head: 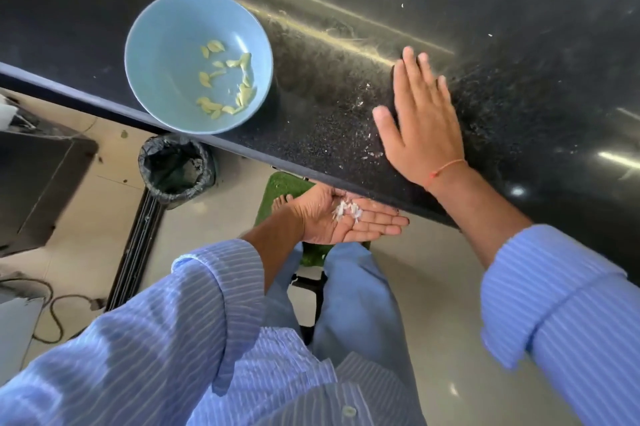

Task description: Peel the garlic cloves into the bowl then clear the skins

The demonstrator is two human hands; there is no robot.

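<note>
Two hands are working together. The right hand is lying flat with straight fingers on the black counter, to push skin bits to the edge. The left hand is waiting below, open like a cup, holding white skins. Peeled cloves are sitting in the blue bowl. A bin is standing near.

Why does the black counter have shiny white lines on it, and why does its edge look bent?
In the head view, lights glare off the glossy counter as bright streaks; the wide-angle lens tilts and bows its edge; the right hand casts a shadow beside it; the striped sleeves nearest the camera look soft and stretched.
</note>
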